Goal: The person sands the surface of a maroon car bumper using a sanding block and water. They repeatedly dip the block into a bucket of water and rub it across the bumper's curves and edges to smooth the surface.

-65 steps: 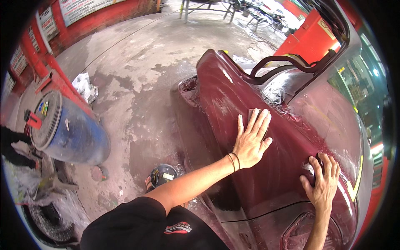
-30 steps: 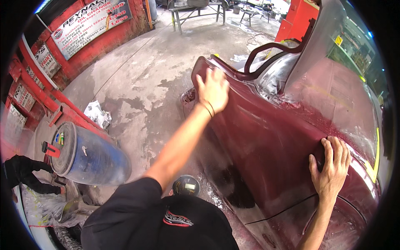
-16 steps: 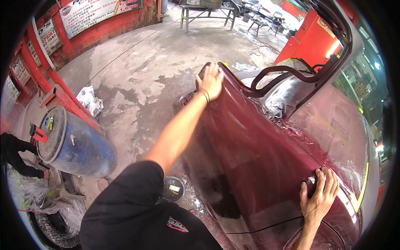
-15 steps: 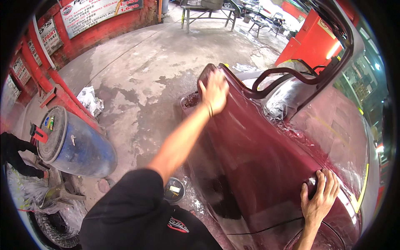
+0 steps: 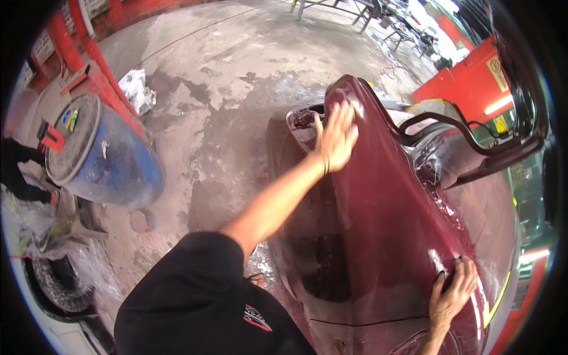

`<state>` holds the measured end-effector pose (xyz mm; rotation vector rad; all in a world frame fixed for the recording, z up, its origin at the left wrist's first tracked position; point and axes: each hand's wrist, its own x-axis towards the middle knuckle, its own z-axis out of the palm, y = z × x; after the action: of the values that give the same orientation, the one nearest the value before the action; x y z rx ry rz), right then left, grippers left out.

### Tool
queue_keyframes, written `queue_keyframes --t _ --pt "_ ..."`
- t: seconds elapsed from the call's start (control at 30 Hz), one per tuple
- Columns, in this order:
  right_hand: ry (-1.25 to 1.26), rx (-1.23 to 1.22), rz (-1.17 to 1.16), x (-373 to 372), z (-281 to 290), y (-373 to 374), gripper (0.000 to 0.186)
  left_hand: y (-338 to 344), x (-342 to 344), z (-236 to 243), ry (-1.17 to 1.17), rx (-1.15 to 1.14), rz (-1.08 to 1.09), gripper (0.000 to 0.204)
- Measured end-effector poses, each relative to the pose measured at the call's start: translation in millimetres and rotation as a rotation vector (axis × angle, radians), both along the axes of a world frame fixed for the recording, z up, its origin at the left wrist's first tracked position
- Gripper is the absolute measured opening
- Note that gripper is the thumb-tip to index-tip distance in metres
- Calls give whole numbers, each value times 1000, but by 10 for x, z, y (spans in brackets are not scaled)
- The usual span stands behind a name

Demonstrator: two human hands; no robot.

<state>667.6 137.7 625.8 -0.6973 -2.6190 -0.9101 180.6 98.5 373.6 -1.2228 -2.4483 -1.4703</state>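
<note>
My left hand [image 5: 337, 137] lies flat with spread fingers on the far end of a dark red car body panel [image 5: 378, 207]. A dark band circles its wrist. Next to these fingertips is a bright spot of glare on the panel. Lower right, my right hand [image 5: 454, 296] rests on the same panel, fingers bent and thumb apart. Between its thumb and fingers shows a dark patch; whether this is a shadow or a thing I cannot tell. The panel looks wet or glossy, with hazy streaks. Close to my left hand is an opening [image 5: 305, 118] at the panel's corner.
A dark red window frame [image 5: 473, 127] rises right of the panel. At left stand a blue drum [image 5: 121, 160] and a red post [image 5: 109, 83]. Crumpled white sheeting [image 5: 137, 92] lies on the floor. Another person's dark-clothed arm [image 5: 23, 168] and a tire [image 5: 62, 284] are at the left edge.
The view has shifted, so the panel appears farther right. My left hand has slid a little back from the panel's far tip toward me. My right hand stays near the same spot.
</note>
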Motion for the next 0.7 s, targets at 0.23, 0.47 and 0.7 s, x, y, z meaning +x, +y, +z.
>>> queue_keyframes --t 0.23,0.47,0.7 --pt "-409 -368 492 -2321 -833 -114 57 -1192 2466 -1167 -439 101 -140 81" --pt "-738 -302 685 -3917 -877 356 70 -762 491 -1440 -448 223 251 74" --pt "-691 -265 698 -3813 -1115 619 89 -923 2307 -1317 -549 209 147 81"
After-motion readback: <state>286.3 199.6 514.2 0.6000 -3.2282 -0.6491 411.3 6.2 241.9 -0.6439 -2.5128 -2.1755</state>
